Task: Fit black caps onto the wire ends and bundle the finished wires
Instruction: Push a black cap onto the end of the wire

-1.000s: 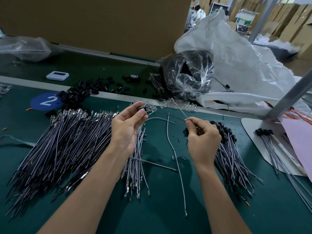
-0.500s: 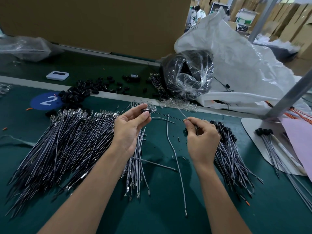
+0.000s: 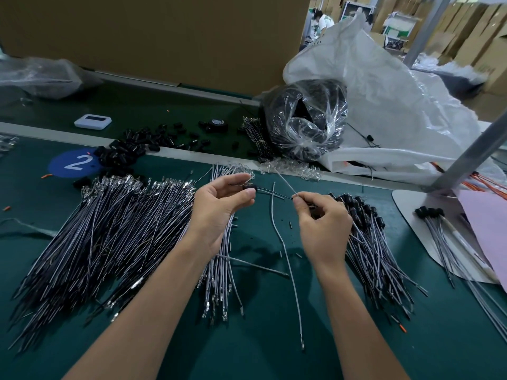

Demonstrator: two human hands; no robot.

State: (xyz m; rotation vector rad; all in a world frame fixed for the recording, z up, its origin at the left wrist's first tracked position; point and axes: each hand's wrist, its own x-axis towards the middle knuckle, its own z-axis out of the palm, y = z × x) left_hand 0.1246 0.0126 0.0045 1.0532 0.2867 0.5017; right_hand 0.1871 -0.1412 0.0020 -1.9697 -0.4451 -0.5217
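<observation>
My left hand (image 3: 216,212) pinches a small black cap (image 3: 250,187) between thumb and fingertips above the green mat. A thin dark wire (image 3: 274,192) runs from the cap to my right hand (image 3: 323,226), which pinches its other part. A big fan of uncapped grey wires (image 3: 90,231) lies to the left. A smaller bunch of grey wires (image 3: 222,270) lies under my left wrist. Capped wires (image 3: 370,242) are piled under and right of my right hand. Loose black caps (image 3: 129,152) sit at the back left.
A single grey wire (image 3: 285,250) curves between my hands. A clear bag of black parts (image 3: 304,119) and a large white bag (image 3: 384,100) stand behind. A few capped wires (image 3: 439,231) lie on a white base at right, by a slanted metal post (image 3: 472,157). A white device (image 3: 92,121) sits far left.
My left hand with the cap has shifted slightly right toward my right hand. The right hand has barely moved.
</observation>
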